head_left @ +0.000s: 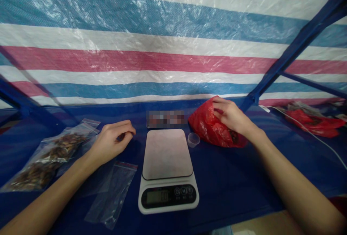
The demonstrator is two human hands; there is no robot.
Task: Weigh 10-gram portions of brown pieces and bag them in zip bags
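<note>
On the right, my right hand has its fingers closed on the upper edge of a red plastic bag. Brownish contents show at the bag's lower right opening; what they are I cannot make out. My left hand rests left of the scale, fingers curled towards the thumb, with nothing visible in them. Between the hands stands a white kitchen scale, its platform bare and its display reading about zero. A small clear plastic cup sits between scale and red bag. Nearest my left hand lies an unfilled zip bag.
Zip bags with brown dried pieces lie at the left. Behind the scale is a blurred-out flat object. A second red bag and a white cable lie far right. Blue metal bars frame the striped sheet.
</note>
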